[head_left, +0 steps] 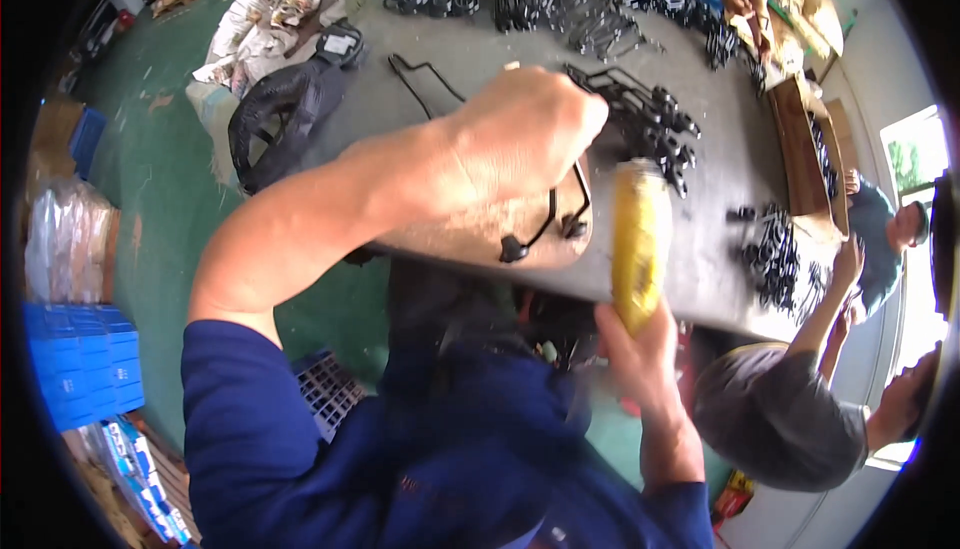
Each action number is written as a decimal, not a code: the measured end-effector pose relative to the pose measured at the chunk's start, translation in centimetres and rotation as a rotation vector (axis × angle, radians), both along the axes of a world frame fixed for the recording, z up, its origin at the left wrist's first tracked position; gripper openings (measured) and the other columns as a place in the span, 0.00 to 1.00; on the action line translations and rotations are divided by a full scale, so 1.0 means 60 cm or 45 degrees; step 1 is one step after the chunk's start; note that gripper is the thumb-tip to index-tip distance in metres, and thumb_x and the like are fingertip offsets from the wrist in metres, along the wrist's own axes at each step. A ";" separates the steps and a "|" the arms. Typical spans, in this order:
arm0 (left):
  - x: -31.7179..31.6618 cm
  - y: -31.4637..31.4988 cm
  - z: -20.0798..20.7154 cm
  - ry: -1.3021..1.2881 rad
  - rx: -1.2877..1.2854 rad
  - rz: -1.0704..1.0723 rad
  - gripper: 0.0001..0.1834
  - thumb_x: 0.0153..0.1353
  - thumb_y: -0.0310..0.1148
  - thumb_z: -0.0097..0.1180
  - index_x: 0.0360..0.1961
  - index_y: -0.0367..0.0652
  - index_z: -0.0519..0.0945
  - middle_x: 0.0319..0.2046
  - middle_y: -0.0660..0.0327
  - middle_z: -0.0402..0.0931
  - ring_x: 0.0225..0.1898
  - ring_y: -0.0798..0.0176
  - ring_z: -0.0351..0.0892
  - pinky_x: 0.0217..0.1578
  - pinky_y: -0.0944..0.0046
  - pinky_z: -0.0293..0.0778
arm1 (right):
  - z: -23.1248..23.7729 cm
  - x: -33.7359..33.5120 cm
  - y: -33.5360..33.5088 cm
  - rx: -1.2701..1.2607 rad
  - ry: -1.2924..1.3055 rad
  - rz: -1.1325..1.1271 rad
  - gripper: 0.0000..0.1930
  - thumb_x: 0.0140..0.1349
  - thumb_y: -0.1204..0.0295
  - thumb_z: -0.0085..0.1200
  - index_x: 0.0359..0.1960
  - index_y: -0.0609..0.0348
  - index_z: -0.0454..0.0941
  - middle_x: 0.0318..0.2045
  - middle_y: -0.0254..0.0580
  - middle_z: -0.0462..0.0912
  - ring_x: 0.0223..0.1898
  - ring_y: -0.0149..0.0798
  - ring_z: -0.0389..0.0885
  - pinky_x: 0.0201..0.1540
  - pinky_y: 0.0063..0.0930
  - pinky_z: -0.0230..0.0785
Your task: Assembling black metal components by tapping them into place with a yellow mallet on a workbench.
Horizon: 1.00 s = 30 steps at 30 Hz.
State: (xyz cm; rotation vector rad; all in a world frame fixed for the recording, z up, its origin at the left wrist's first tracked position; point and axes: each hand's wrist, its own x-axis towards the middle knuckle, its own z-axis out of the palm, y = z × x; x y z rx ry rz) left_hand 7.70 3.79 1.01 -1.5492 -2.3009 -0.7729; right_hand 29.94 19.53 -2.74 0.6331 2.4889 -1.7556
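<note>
My left hand (530, 124) reaches across the table with its fingers curled closed. From under it comes a bent black metal rod (553, 211), with a black knob at its end resting over a brown board (450, 236). The fingers' inner side is hidden. In my right hand (642, 344) is a yellow cylindrical tool (641, 244), blurred, pointing up with a greyish far end. It stands just right of the board, apart from the rod. Another bent black rod (432, 71) lies beyond my left wrist.
Black rods with knobs (655, 124) lie in a bunch beyond my hands. More heap at the far edge and right (770, 254), near a cardboard box (805, 159). A black bag (280, 114) sits at left. Co-workers (780, 414) work around the table. Blue boxes (85, 364) stand left.
</note>
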 end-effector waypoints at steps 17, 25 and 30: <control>-0.072 -0.037 0.046 -0.396 0.067 0.130 0.07 0.58 0.31 0.58 0.30 0.38 0.82 0.25 0.55 0.82 0.25 0.60 0.81 0.31 0.62 0.76 | -0.030 0.027 0.048 -0.223 -0.046 0.079 0.12 0.58 0.77 0.59 0.42 0.64 0.71 0.25 0.34 0.77 0.23 0.26 0.74 0.26 0.22 0.69; -0.242 -0.171 -0.001 -1.029 0.382 0.546 0.10 0.65 0.34 0.56 0.38 0.37 0.81 0.26 0.61 0.80 0.25 0.69 0.81 0.25 0.71 0.77 | -0.127 0.021 0.144 -0.294 0.092 -0.347 0.07 0.60 0.76 0.52 0.37 0.63 0.69 0.19 0.36 0.72 0.14 0.31 0.71 0.18 0.23 0.64; -0.321 -0.178 -0.108 -1.081 0.263 0.678 0.08 0.63 0.33 0.55 0.33 0.39 0.81 0.21 0.61 0.77 0.19 0.68 0.78 0.20 0.70 0.74 | -0.142 0.019 0.156 -0.589 0.112 -0.583 0.08 0.60 0.72 0.52 0.37 0.61 0.69 0.20 0.39 0.72 0.13 0.34 0.72 0.17 0.26 0.66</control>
